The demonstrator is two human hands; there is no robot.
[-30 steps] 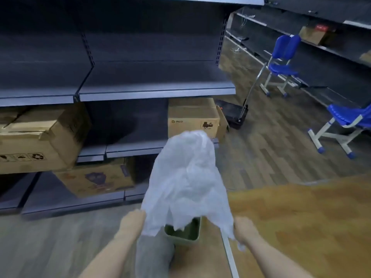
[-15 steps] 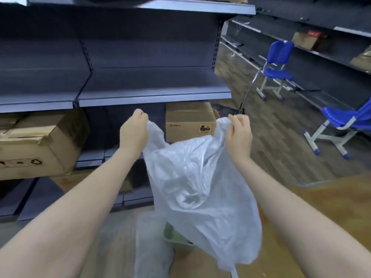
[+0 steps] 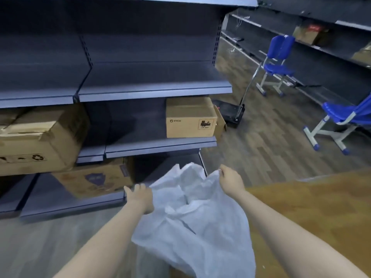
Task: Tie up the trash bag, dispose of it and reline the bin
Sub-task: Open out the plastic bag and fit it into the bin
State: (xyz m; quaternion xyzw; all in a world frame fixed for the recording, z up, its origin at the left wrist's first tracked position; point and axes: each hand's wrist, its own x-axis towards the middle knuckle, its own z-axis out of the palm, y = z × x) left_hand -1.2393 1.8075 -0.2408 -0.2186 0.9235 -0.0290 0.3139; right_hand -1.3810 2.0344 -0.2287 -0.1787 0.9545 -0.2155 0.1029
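A thin white plastic trash bag [image 3: 192, 223] hangs spread between my two hands, low in the middle of the view. My left hand [image 3: 139, 197] grips its left rim edge. My right hand [image 3: 230, 180] pinches the right rim edge a little higher. The bag's mouth gapes between them and its body billows down toward me. The green bin is hidden behind the bag.
Dark metal shelving [image 3: 152, 91] stands ahead with cardboard boxes [image 3: 190, 119] on it. A wooden table top [image 3: 313, 209] lies on my right. Two blue chairs [image 3: 279, 63] and a small black trolley [image 3: 232, 115] stand on the wood floor beyond.
Both hands dropped from chest height down toward the floor, pulling the bag with them. The bag now covers the spot where the green bin showed.
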